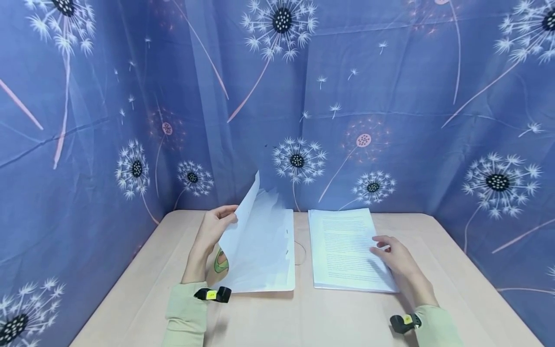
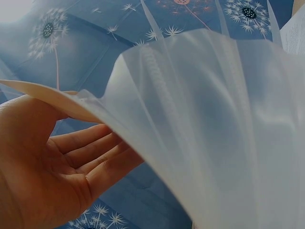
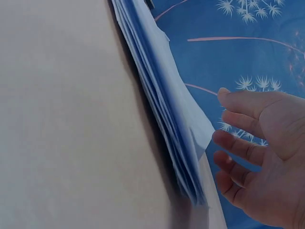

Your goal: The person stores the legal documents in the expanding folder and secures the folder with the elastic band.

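Note:
A folder with clear plastic pockets [image 1: 264, 246] lies partly raised at the left of the table; a bit of green print [image 1: 221, 261] shows at its lower left. My left hand [image 1: 212, 229] holds up its cover by the left edge, thumb at the edge and fingertips hidden behind. In the left wrist view the pockets [image 2: 209, 119] fan out beyond the hand [image 2: 71, 162]. To the right lies a stack of printed paper [image 1: 347, 250]. Over that stack's right edge hovers my right hand [image 1: 399, 258], fingers loosely bent and holding nothing. The right wrist view shows the layered edges [image 3: 157, 105] beside the fingers.
A pale table [image 1: 277, 318] bears both piles, with a strip of tabletop between them. A thin dark loop [image 1: 303, 253] lies in that strip. Blue curtains [image 1: 329, 86] with dandelion prints stand at the table's back and sides.

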Tool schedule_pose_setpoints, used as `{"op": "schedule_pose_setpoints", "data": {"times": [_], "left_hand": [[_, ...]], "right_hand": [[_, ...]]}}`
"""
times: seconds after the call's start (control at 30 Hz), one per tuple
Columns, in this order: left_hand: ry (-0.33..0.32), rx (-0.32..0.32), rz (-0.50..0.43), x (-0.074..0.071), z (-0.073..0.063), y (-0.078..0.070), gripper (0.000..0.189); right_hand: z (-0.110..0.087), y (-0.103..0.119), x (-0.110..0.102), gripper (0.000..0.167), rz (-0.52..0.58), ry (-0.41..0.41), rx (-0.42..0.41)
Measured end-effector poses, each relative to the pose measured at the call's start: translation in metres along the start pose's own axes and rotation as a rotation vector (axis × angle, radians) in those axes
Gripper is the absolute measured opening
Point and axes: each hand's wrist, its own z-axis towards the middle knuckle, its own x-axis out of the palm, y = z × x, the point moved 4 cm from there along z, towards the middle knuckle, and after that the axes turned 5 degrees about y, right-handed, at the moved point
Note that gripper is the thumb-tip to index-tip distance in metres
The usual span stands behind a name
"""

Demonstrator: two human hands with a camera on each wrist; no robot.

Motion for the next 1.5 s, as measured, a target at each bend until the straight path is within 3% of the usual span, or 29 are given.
{"op": "schedule_pose_setpoints", "data": {"times": [0.3, 0.63, 0.87, 1.23, 1.33, 1.5], "left_hand": [[0.014, -0.001, -0.002, 0.003, -0.001, 0.003, 0.04], [0.014, -0.001, -0.003, 0.002, 0.002, 0.001, 0.04], [0.014, 0.006, -0.014, 0.003, 0.001, -0.001, 0.04], [0.018, 0.006, -0.001, 0.001, 0.001, 0.0, 0.04], [0.019, 0.005, 0.001, 0.001, 0.0, 0.002, 0.039], [0.018, 0.01, -0.002, 0.002, 0.001, 0.002, 0.039]], "right_hand": [[0.0, -0.013, 0.002, 0.051, 0.001, 0.017, 0.016], [0.003, -0.025, 0.006, 0.063, -0.005, 0.066, 0.113], [0.007, -0.028, 0.008, 0.066, -0.001, 0.078, 0.102], [0.01, -0.028, 0.008, 0.066, -0.008, 0.124, 0.181], [0.007, -0.03, 0.006, 0.062, -0.001, 0.101, 0.165], [0.003, -0.031, -0.001, 0.052, 0.026, 0.04, 0.069]]}}
